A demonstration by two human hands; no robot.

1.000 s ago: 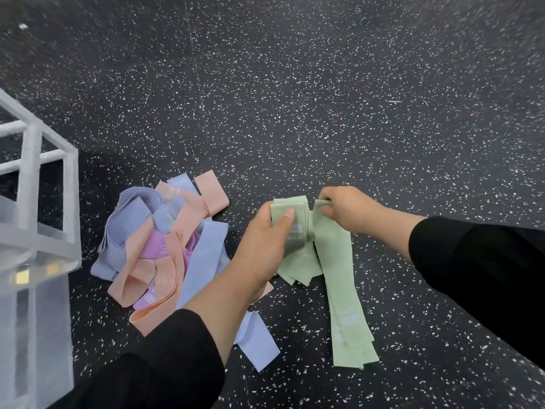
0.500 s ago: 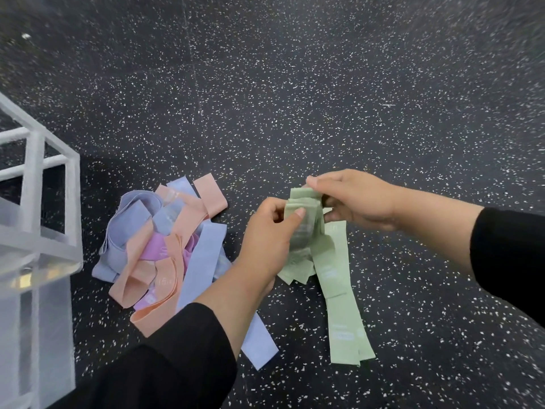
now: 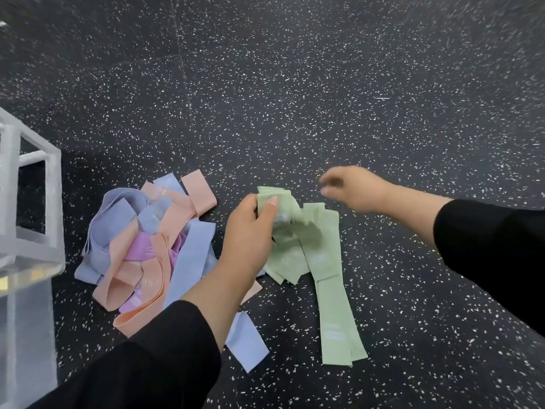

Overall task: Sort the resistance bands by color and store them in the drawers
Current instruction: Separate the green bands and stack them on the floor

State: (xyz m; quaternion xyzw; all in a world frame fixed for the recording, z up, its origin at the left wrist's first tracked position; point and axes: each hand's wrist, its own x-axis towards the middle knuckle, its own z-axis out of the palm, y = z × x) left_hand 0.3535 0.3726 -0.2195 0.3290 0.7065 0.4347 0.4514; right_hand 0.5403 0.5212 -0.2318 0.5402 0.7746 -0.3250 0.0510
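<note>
We count two hands: the left hand (image 3: 250,231) and the right hand (image 3: 356,187). We see one bunch of green bands (image 3: 321,261), overlapped too much for an exact count, at least three. In the mixed pile beside it we make out about four peach bands (image 3: 177,216), three or so blue bands (image 3: 191,255) (some shade toward lavender) and one clear purple band (image 3: 141,246), though tangled layers hide others. We count one white drawer frame (image 3: 56,202) at the left edge, and two black sleeves (image 3: 165,355).
</note>
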